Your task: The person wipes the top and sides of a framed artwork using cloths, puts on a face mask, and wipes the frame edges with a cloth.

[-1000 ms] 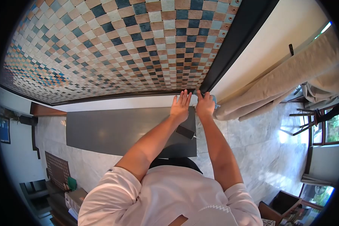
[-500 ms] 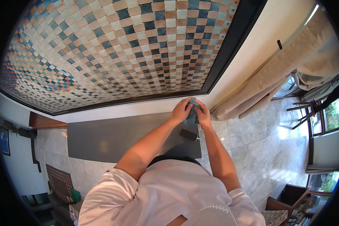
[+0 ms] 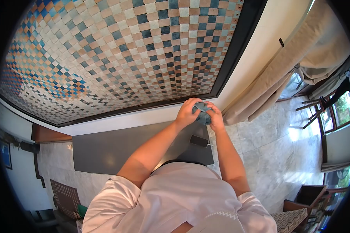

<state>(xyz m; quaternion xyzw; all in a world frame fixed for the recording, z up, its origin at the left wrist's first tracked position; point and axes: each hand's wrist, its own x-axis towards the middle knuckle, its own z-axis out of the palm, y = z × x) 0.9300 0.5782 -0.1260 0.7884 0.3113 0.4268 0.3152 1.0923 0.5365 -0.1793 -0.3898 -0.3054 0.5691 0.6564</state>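
A small grey-blue cloth [image 3: 202,117] is bunched up between my two hands, in front of the wall panel's lower right corner. My left hand [image 3: 187,113] grips its left side, with the fingers curled over the top edge. On the other side my right hand [image 3: 215,115] pinches the cloth near its upper right. Part of the cloth hangs down between the hands. Below it, a dark phone [image 3: 199,141] with a white cable at its right end lies on a long grey surface [image 3: 116,149].
A large framed panel of woven tiles [image 3: 155,50] covers the wall ahead. To the right hangs a beige curtain [image 3: 260,93] above the marble floor [image 3: 260,155]. A dark wooden chair [image 3: 313,110] stands farther right, and a brown woven-back chair [image 3: 66,198] is at lower left.
The cloth has been turned and bunched, and its top now lies more open between my hands. My hands have moved slightly apart. The whole view has tilted a little.
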